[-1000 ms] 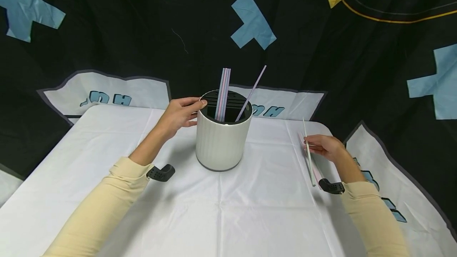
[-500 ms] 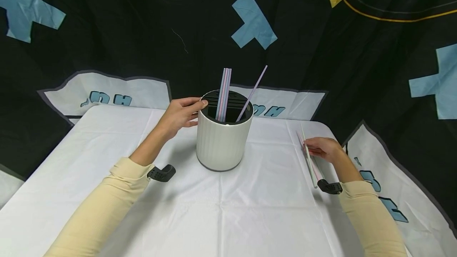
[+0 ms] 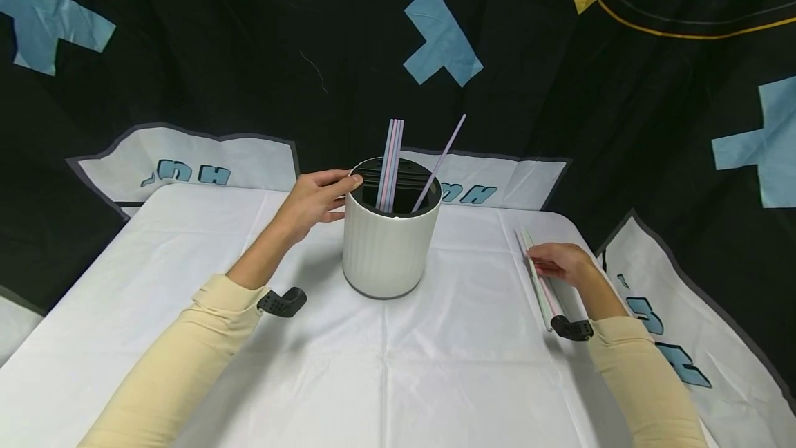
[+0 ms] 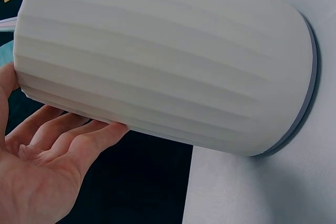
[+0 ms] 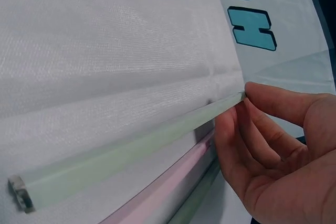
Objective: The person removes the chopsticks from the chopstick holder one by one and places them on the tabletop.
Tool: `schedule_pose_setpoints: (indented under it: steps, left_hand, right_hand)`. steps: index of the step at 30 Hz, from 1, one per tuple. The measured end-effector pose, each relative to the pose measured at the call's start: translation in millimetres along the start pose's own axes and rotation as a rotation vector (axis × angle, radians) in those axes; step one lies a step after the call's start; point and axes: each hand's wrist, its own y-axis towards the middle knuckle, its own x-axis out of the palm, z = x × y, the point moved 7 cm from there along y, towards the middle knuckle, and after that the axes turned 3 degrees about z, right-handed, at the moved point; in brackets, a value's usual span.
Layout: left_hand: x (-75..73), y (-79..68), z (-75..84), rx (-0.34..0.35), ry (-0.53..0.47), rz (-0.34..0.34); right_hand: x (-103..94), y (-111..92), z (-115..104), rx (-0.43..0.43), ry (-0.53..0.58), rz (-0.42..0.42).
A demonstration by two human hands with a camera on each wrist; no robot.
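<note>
A white ribbed holder (image 3: 387, 254) with a black slotted insert stands upright on the table. My left hand (image 3: 314, 196) holds its left side, thumb on the rim and fingers along the outer wall, as the left wrist view shows. Several pastel straws (image 3: 389, 164) stand bunched in the holder, and one lilac straw (image 3: 440, 157) leans right, apart from them. At the right, my right hand (image 3: 560, 260) pinches a pale green straw (image 5: 131, 150) between thumb and fingertips, close over the table. Beneath it lie a pink straw (image 5: 163, 192) and another green straw (image 5: 197, 195).
A white cloth (image 3: 373, 379) covers the table, its far edge just behind the holder. Behind hangs a dark printed backdrop (image 3: 261, 75) with blue and yellow shapes. Each wrist wears a small black camera mount (image 3: 282, 302).
My right hand has come slightly lower and nearer, and the green straw's raised far end has dropped toward the other straws. The left hand and holder keep their place.
</note>
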Motion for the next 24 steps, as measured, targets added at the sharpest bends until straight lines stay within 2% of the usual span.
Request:
schedule_pose_setpoints:
  steps: [13,24]
  left_hand:
    - [-0.7,1.2,-0.3,-0.009,-0.014,0.005]
    - [-0.6,1.1,-1.3,-0.012,-0.011,0.006]
  right_hand:
    - [0.4,1.6,-0.4,0.012,-0.023,0.044]
    - [1.2,2.7,1.6,0.016,-0.021,0.032]
